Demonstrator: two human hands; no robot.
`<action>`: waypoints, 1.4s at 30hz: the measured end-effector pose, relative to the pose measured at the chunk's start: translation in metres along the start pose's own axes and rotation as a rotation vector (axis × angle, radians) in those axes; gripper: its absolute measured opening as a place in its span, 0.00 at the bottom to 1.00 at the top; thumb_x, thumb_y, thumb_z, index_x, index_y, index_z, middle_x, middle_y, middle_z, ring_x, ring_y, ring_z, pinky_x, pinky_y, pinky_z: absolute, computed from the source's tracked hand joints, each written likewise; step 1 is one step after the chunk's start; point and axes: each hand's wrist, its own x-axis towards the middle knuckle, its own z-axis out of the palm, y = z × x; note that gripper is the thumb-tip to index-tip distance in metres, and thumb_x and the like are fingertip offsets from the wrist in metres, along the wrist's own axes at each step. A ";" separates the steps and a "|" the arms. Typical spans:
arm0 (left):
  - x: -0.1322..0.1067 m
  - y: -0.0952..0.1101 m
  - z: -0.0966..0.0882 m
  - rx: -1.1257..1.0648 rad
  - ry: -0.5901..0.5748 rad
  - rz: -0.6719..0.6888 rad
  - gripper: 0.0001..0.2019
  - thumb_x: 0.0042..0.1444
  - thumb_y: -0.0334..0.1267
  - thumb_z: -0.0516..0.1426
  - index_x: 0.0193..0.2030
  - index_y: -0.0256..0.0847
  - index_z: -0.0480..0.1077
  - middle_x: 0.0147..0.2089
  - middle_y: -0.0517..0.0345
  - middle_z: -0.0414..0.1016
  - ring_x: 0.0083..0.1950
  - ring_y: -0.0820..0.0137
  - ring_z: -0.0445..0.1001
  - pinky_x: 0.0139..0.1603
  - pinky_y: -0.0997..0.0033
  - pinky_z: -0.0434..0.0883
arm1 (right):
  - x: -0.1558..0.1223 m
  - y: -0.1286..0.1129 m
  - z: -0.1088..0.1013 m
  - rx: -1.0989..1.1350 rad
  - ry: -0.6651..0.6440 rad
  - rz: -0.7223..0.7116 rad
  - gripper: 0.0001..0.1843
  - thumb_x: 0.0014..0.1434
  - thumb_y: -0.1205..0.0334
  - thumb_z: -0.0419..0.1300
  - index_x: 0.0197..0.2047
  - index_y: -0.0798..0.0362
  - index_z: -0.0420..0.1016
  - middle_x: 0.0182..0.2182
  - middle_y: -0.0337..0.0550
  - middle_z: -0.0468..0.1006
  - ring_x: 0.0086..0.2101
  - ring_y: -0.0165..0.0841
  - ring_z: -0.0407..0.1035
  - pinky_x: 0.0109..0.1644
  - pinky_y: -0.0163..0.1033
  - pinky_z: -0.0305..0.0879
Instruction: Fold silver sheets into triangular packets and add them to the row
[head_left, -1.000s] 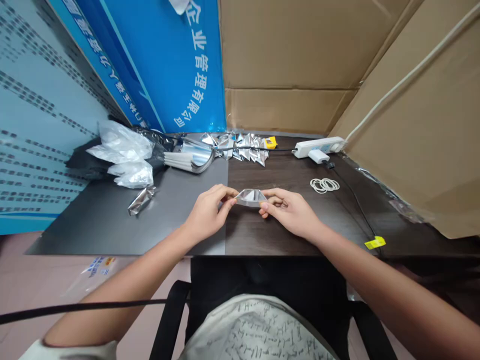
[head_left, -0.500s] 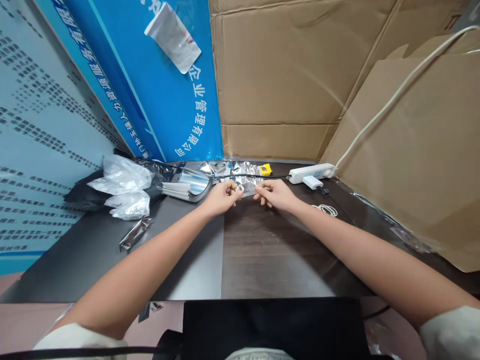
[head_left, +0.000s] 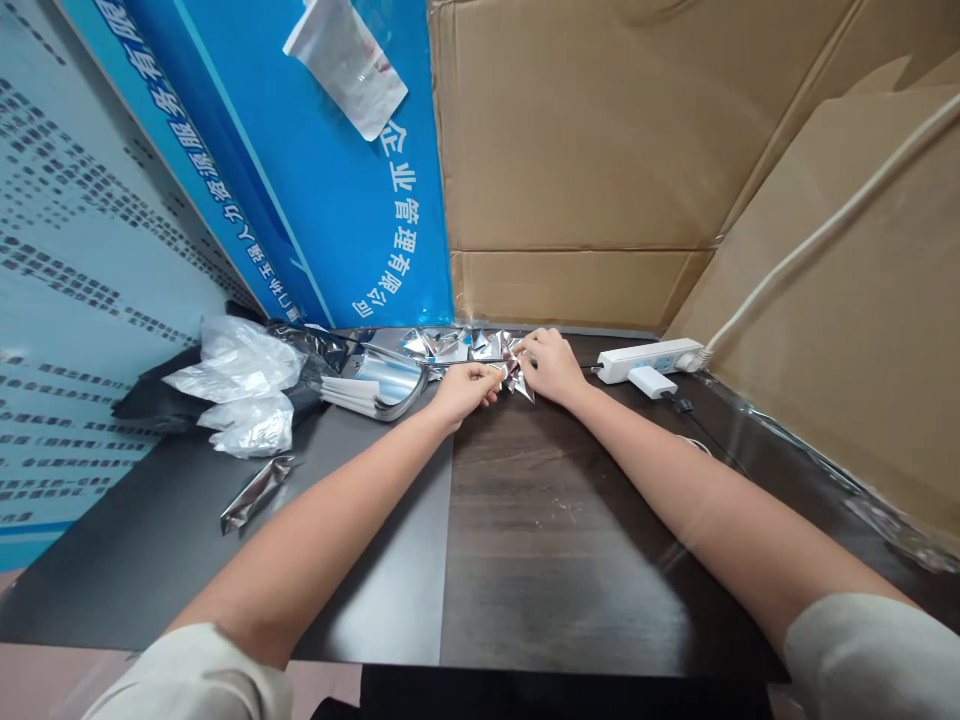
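My left hand is closed in a pinch near the back of the table. A small yellowish bit shows at its fingertips, too small to name. Just right of it, my right hand bends its fingers down onto a crumpled silver foil packet, which sticks out between the two hands. More silver foil packets lie in a row behind my left hand. A thin black cable runs across them.
A curved stack of silver-faced sheets lies left of my left hand. Clear plastic bags and a single foil packet are farther left. A white power strip with a charger stands right. Cardboard walls the back.
My right hand has moved back and onto the foil, and the yellow object there is now out of sight. A foil packet has shifted forward between my hands. The white strip between them no longer shows.
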 end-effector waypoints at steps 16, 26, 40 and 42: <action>-0.009 -0.002 0.006 -0.044 0.090 -0.115 0.04 0.57 0.28 0.63 0.33 0.32 0.73 0.24 0.61 0.73 0.20 0.76 0.73 0.20 0.80 0.67 | -0.004 0.014 0.010 -0.239 -0.077 -0.174 0.12 0.67 0.66 0.53 0.46 0.58 0.77 0.47 0.54 0.79 0.49 0.42 0.67 0.56 0.44 0.61; -0.009 -0.011 0.009 0.009 0.165 -0.062 0.04 0.54 0.29 0.65 0.33 0.34 0.73 0.24 0.62 0.73 0.20 0.76 0.73 0.19 0.81 0.67 | -0.005 0.009 0.009 -0.280 -0.079 -0.154 0.14 0.69 0.64 0.52 0.50 0.60 0.76 0.48 0.55 0.79 0.49 0.43 0.66 0.55 0.44 0.59; 0.002 0.002 0.024 0.115 0.052 -0.054 0.05 0.62 0.25 0.58 0.37 0.35 0.66 0.26 0.64 0.72 0.24 0.78 0.76 0.26 0.82 0.73 | -0.005 0.014 0.011 -0.229 -0.027 -0.185 0.11 0.69 0.62 0.53 0.44 0.57 0.75 0.44 0.53 0.79 0.46 0.41 0.67 0.52 0.44 0.61; 0.004 0.001 0.026 0.149 0.043 -0.053 0.07 0.63 0.26 0.57 0.40 0.38 0.62 0.25 0.66 0.71 0.24 0.75 0.77 0.27 0.81 0.73 | -0.005 0.018 0.014 -0.204 -0.012 -0.200 0.10 0.68 0.62 0.54 0.44 0.56 0.75 0.43 0.52 0.79 0.46 0.41 0.67 0.53 0.44 0.62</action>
